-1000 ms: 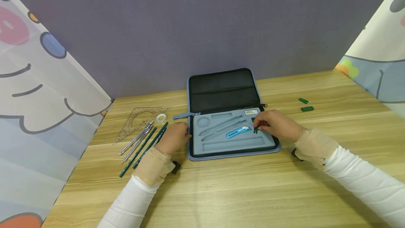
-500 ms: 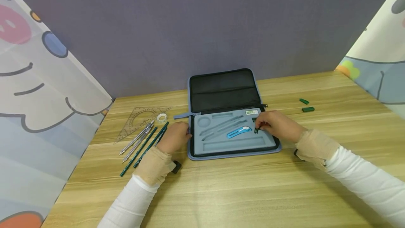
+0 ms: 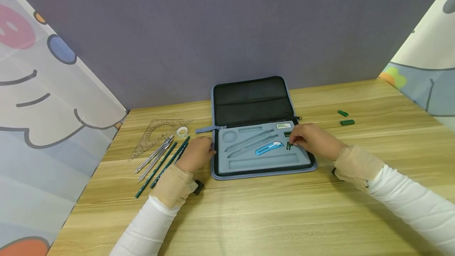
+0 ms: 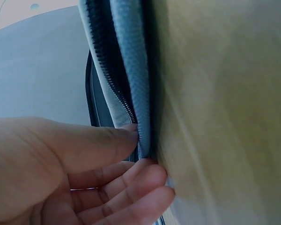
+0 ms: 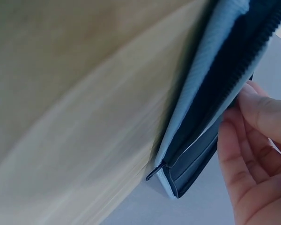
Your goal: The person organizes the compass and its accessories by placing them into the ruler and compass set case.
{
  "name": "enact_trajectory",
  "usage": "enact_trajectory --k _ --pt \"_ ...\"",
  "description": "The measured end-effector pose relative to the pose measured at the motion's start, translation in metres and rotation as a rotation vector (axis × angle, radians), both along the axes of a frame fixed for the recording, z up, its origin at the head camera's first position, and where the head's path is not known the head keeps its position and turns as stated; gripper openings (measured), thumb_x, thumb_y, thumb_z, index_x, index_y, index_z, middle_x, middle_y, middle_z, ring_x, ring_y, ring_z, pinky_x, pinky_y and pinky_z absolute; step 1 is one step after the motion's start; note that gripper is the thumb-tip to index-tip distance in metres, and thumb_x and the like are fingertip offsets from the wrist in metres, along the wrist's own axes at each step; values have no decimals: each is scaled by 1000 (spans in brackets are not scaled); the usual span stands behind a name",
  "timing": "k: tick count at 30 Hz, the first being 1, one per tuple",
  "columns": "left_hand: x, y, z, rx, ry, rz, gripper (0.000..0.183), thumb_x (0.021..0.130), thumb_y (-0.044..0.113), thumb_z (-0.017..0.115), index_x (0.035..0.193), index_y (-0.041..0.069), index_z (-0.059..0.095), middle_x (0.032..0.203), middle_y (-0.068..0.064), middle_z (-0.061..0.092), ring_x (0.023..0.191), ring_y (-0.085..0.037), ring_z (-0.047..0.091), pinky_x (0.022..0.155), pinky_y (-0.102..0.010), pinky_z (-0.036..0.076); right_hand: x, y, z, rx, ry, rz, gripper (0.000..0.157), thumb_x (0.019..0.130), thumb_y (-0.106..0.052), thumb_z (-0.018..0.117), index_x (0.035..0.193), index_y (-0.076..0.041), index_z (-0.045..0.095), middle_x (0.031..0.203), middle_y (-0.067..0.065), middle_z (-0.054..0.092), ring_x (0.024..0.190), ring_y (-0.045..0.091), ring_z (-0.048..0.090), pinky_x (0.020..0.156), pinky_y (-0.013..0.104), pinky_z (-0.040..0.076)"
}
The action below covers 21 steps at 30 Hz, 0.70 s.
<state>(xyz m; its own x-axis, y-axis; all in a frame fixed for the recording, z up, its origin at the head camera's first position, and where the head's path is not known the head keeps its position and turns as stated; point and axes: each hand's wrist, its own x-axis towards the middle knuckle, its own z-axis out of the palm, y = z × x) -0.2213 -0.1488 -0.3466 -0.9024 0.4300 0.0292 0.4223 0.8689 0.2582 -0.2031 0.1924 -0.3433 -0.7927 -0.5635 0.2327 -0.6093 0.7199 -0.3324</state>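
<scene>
A zippered case [image 3: 264, 175] lies unfolded on the table, its black lid leaning back. Its grey foam tray [image 3: 245, 165] has shaped hollows. My left hand [image 3: 195, 155] pinches the case's left edge; in the left wrist view the thumb [image 4: 107, 143] presses on the blue fabric rim, with the fingers on its outer side. At the tray's right side my right hand [image 3: 313, 141] pinches a small dark piece with a shiny part [image 3: 288, 145], half hidden by the fingertips. A blue utility knife [image 3: 269, 148], a white eraser [image 3: 283, 126] and a dark green piece [image 3: 287, 134] lie in the tray.
To the left lie a clear set square [image 3: 149, 139], a tape roll [image 3: 182, 131], metal compasses [image 3: 154, 157] and green pencils [image 3: 156, 169]. Two small green blocks [image 3: 347, 122] lie at the right. A grey partition [image 3: 227, 31] stands behind the table.
Almost nothing moves. Both hands keep their grips, and the small dark piece stays at the same spot in the tray; the head view shifts slightly.
</scene>
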Motion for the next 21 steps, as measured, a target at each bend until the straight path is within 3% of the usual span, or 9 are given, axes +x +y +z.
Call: enact_trajectory --k 21 --pt "0 0 0 9 0 -4 31 84 6 70 62 9 48 58 -2 45 52 -15 42 51 -27 34 2 3 1 -5 -8 5 20 77 11 69 81 -9 70 86 2 67 79 20 63 66 31 52"
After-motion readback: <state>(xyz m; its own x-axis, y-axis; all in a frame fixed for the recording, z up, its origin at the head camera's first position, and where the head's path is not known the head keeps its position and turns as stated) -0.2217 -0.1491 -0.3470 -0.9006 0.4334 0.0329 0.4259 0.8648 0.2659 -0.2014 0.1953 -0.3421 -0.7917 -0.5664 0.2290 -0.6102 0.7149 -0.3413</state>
